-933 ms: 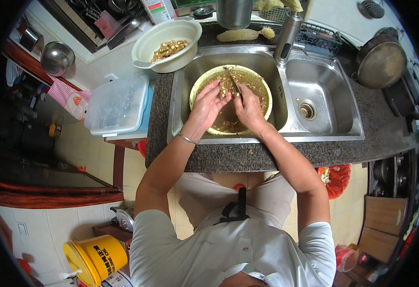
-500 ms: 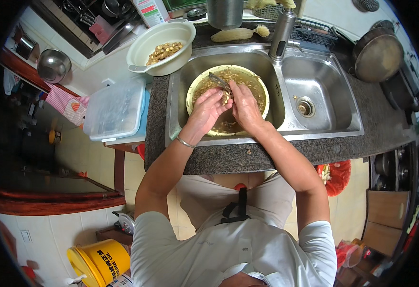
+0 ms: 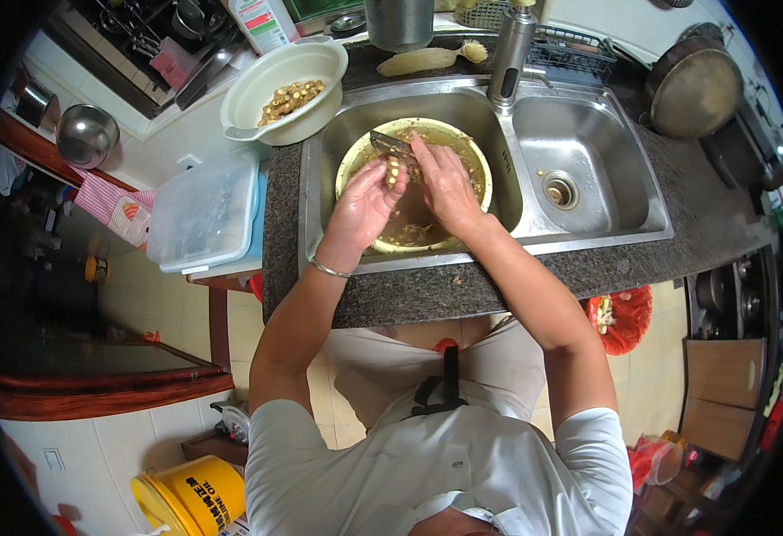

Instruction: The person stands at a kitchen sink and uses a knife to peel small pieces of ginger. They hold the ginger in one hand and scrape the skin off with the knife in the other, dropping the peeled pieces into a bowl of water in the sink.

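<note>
Over a cream basin (image 3: 347, 165) of murky brown water and floating bits, both my hands work close together. My left hand (image 3: 362, 207) holds a small knobbly root piece (image 3: 393, 171), brown with pale yellow cut spots, between thumb and fingertips. My right hand (image 3: 448, 189) grips a small knife; its dark blade (image 3: 389, 142) points to the upper left, just above the root piece. The knife's handle is hidden in the right hand. At the counter's left corner a pale colander-like bowl (image 3: 318, 114) holds several similar brown-and-yellow pieces (image 3: 289, 102).
The basin stands in the left bowl of a steel double sink (image 3: 588, 234), with the tap (image 3: 509, 58) behind. A loofah-like brush (image 3: 422, 61) and a metal pot (image 3: 398, 22) sit at the back. A lidded plastic box (image 3: 202, 214) is left; a pan (image 3: 695, 94) is right.
The view has shifted slightly, moving the scene a little to the left. My hands have drawn slightly apart, and the root piece shows more upright in my left fingertips.
</note>
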Motion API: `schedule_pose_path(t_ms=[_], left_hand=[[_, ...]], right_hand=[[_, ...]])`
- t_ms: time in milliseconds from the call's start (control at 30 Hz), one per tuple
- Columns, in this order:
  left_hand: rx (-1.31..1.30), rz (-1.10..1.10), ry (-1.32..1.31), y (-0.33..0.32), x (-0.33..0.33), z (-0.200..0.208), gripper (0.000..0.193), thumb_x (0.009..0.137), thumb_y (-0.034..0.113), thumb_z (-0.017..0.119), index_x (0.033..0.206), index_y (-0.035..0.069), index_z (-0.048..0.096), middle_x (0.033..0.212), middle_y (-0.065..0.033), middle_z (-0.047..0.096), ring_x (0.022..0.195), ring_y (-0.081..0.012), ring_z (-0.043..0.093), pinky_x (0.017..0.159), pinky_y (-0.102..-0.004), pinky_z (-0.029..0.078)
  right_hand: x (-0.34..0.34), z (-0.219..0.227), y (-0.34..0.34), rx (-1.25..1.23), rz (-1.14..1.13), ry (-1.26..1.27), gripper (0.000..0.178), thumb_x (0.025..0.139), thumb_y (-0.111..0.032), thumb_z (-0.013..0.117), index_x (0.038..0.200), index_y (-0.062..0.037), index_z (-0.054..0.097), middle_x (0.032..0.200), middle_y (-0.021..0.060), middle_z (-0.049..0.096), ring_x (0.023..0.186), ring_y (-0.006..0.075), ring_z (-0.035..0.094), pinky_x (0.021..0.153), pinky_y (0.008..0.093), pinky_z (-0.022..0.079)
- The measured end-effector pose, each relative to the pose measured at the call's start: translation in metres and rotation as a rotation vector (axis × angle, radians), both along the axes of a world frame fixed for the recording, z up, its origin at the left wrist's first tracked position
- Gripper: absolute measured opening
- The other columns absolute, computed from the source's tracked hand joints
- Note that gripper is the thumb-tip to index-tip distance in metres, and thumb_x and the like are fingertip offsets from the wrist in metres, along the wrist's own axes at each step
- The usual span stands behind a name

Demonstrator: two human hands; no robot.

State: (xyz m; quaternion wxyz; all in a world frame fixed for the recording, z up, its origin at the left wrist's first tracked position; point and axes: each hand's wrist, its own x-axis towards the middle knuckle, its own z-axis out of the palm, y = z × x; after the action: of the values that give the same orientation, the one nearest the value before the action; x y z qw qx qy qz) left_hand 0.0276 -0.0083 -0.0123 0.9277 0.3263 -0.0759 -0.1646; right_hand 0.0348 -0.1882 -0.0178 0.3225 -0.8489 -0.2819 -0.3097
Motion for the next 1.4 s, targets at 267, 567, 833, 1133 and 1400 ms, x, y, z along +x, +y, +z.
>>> schedule_pose_path(t_ms=[267, 567, 833, 1133, 1400], left_hand=[[0.056, 0.018, -0.063, -0.003, -0.011, 0.022, 0.028, 0.101, 0.013, 0.048, 0.127, 0.002, 0.048, 0.106, -0.0114, 0.057, 0.092, -0.0157, 0.057, 0.081, -0.0264, 0.051], [0.168, 0.029, -0.069, -0.004, -0.001, 0.005, 0.041, 0.100, 0.009, 0.048, 0.140, 0.001, 0.040, 0.119, -0.0160, 0.058, 0.098, -0.0195, 0.059, 0.089, -0.0323, 0.050], [0.217, 0.056, -0.067, -0.005, -0.003, 0.005, 0.042, 0.100, 0.004, 0.046, 0.141, 0.001, 0.039, 0.123, -0.0179, 0.056, 0.102, -0.0200, 0.058, 0.093, -0.0334, 0.049], [0.147, 0.031, 0.008, 0.000, 0.005, -0.004, 0.039, 0.098, 0.003, 0.051, 0.136, -0.002, 0.045, 0.119, -0.0093, 0.058, 0.104, -0.0156, 0.059, 0.096, -0.0326, 0.049], [0.198, 0.067, 0.018, 0.003, 0.009, -0.014, 0.034, 0.096, 0.004, 0.057, 0.129, -0.001, 0.051, 0.112, -0.0060, 0.062, 0.099, -0.0139, 0.060, 0.089, -0.0302, 0.050]], right_hand=[[0.002, -0.007, -0.010, 0.106, -0.108, 0.091, 0.051, 0.083, 0.003, 0.057, 0.134, 0.0008, 0.050, 0.096, 0.0226, 0.060, 0.091, 0.0408, 0.058, 0.084, 0.0479, 0.047], [0.005, -0.010, -0.006, 0.242, -0.073, 0.234, 0.043, 0.091, -0.004, 0.054, 0.134, -0.0039, 0.051, 0.110, 0.0272, 0.062, 0.099, 0.0448, 0.061, 0.086, 0.0496, 0.049], [0.003, -0.012, -0.006, 0.197, -0.041, 0.290, 0.042, 0.092, -0.006, 0.052, 0.134, -0.0033, 0.049, 0.107, 0.0281, 0.062, 0.098, 0.0459, 0.061, 0.087, 0.0513, 0.049], [0.002, -0.015, -0.005, 0.155, -0.023, 0.293, 0.047, 0.089, -0.007, 0.050, 0.135, 0.0034, 0.045, 0.108, 0.0322, 0.057, 0.098, 0.0483, 0.059, 0.088, 0.0513, 0.048], [0.000, -0.016, -0.004, 0.142, 0.058, 0.199, 0.049, 0.085, -0.002, 0.054, 0.133, 0.0059, 0.045, 0.108, 0.0303, 0.058, 0.101, 0.0462, 0.058, 0.089, 0.0500, 0.048]])
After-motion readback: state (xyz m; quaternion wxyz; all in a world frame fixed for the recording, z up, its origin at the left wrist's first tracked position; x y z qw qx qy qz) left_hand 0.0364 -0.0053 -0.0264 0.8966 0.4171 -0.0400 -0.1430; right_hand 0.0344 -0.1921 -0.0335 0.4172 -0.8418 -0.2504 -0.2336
